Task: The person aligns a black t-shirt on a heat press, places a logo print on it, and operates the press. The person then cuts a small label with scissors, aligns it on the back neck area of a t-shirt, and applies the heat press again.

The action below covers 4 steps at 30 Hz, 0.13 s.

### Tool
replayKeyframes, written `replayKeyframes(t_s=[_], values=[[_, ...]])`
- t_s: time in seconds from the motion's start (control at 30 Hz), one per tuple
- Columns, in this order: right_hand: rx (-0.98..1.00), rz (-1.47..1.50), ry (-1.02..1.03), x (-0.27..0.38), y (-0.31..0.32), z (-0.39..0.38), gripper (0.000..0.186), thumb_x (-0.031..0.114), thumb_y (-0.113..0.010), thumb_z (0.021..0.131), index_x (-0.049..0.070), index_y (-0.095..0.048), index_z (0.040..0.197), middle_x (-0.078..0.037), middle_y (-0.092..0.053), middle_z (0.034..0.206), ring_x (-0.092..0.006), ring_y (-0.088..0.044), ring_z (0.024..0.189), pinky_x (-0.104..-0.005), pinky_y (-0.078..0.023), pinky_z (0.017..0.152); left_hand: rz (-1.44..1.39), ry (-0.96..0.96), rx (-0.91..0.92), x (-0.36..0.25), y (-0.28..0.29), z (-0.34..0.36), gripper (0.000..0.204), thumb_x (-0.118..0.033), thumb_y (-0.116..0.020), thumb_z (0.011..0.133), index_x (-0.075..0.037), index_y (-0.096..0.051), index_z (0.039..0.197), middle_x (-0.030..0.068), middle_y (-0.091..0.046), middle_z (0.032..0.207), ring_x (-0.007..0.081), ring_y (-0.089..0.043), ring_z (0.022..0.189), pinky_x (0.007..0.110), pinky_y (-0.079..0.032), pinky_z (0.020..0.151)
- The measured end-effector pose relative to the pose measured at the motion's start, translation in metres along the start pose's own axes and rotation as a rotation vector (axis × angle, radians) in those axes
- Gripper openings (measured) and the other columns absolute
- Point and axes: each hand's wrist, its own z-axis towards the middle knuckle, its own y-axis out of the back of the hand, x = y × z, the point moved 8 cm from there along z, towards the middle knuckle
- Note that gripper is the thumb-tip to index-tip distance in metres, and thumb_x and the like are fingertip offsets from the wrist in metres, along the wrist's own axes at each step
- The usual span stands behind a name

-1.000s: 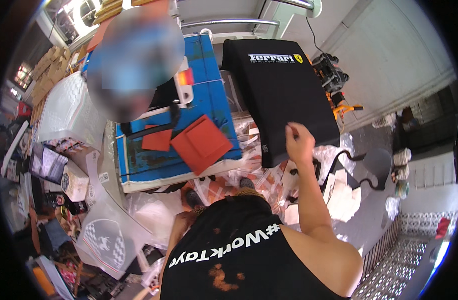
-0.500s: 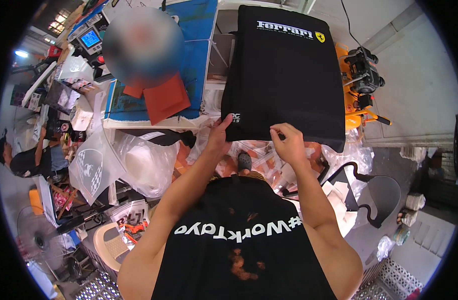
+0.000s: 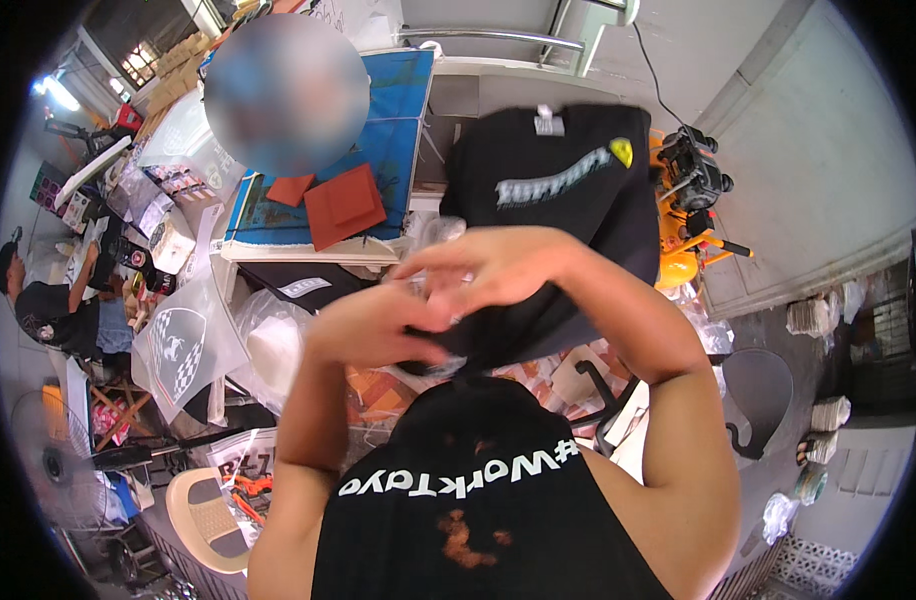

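Observation:
A black T-shirt (image 3: 588,250) with white lettering and a small yellow emblem lies rumpled in front of me, its collar tag at the far edge. My left hand (image 3: 378,325) and my right hand (image 3: 508,265) are raised over its near left part, fingertips crossing close together. Both are somewhat smeared by motion. The fingers of each look stretched and apart, thumbs spread away, and no object shows in them. The hands hide the shirt's near left corner.
Left of the shirt, a blue-topped table (image 3: 398,110) bears reddish-brown sheets (image 3: 346,205). An orange compressor (image 3: 683,255) with a black motor stands at the right. A co-worker (image 3: 63,305) is at the far left, beyond a translucent sheet (image 3: 183,345). A dark chair (image 3: 758,400) is at lower right.
The T-shirt, earlier spread smooth and flat, is now rumpled and nearer, with its collar showing. My hands have left its near edge, risen and come together.

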Motion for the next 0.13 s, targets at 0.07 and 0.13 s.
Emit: replayKeyframes(t_s=[0.07,0.13], values=[[0.207,-0.030,-0.057,0.010,-0.038,0.025,0.072,0.046,-0.071,0.088,0.007,-0.044,0.141,-0.014,-0.069,0.109,-0.0218,-0.063,0.101,-0.0349,-0.048,0.092,-0.068,0.048,-0.100,-0.012,0.033,-0.059,0.021,-0.019,-0.080,0.079,-0.005,-0.070,0.092,0.0095,-0.068,0.079,0.0276,-0.066,0.077,0.034,-0.049,0.071],[0.243,-0.069,-0.026,0.017,-0.054,0.040,0.084,0.049,-0.072,0.086,0.009,-0.032,0.149,-0.014,-0.069,0.109,-0.0219,-0.063,0.103,-0.0340,-0.048,0.092,-0.173,0.368,-0.292,0.005,0.054,-0.116,0.020,-0.020,-0.080,0.081,-0.007,-0.073,0.094,0.0122,-0.071,0.084,0.0208,-0.069,0.084,0.037,-0.032,0.109]])
